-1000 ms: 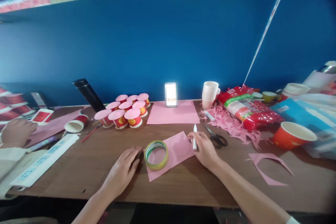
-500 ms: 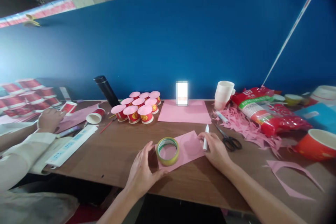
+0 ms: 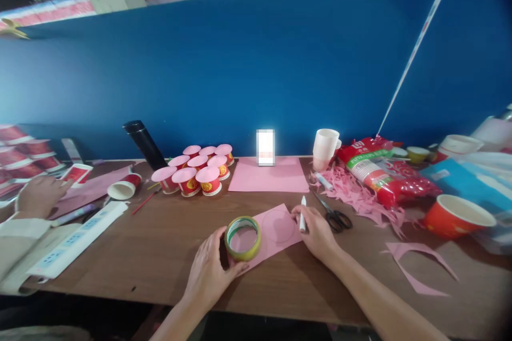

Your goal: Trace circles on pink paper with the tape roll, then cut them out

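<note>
A pink paper sheet [image 3: 280, 242] lies on the wooden table [image 3: 160, 256] in front of me, with a circle drawn on its right half. A tape roll [image 3: 242, 238] rests on the sheet's left end. My left hand [image 3: 210, 272] curls round the roll's near left side, thumb and fingers touching it. My right hand [image 3: 318, 232] is closed on a white marker [image 3: 303, 214] held upright at the sheet's right edge, beside the drawn circle.
Black scissors [image 3: 335, 217] lie just right of my right hand, with pink scraps [image 3: 360, 197] and a red packet [image 3: 384, 176] beyond. Pink-topped red cups [image 3: 196, 168] cluster at the back, beside another pink sheet [image 3: 269, 176]. Another person's hand [image 3: 38, 197] and a power strip [image 3: 76, 240] are left.
My left hand has come up from flat on the table to grip the tape roll. My right hand with the marker stays at the sheet's right edge. The camera view has shifted.
</note>
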Demonstrator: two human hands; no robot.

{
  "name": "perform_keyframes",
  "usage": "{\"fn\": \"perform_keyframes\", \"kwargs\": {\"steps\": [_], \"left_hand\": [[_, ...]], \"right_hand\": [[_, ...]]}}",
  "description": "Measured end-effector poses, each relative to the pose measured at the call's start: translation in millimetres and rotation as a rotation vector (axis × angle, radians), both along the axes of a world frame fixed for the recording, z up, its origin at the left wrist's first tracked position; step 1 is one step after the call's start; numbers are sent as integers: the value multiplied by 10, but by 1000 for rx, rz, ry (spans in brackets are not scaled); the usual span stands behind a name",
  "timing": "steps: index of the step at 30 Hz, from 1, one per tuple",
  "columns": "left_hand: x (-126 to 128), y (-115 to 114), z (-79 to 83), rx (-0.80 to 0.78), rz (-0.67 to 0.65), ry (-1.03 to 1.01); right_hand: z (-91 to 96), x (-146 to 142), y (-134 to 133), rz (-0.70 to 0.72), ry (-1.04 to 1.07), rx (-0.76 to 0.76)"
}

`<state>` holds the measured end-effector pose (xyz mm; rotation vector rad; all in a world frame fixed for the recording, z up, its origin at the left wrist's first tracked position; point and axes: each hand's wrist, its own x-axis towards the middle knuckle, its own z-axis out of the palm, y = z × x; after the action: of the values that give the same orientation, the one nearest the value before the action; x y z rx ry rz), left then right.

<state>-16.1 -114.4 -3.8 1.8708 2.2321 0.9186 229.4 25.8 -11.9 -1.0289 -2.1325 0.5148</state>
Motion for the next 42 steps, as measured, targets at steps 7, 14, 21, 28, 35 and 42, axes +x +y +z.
{"fn": "perform_keyframes", "kwargs": {"steps": [7,14,21,28,35,42], "left_hand": [[-19,12,-35,13,-27,9],[-51,-5,-92,39,-59,57],[-66,-8,-126,62,-69,94],[-85,-13,-148,54,-89,145],[-68,-19,-161,67,-89,176],[-67,-16,-162,61,-91,174]], "right_hand": [[35,1,-14,-13,-18,-19],[27,-7,-3,-7,-4,-21],[10,-14,-6,-19,-8,-18],[13,-21,1,-17,-12,-13],[27,-23,-17,-22,6,-14],[27,-18,-5,-15,-10,2]]}}
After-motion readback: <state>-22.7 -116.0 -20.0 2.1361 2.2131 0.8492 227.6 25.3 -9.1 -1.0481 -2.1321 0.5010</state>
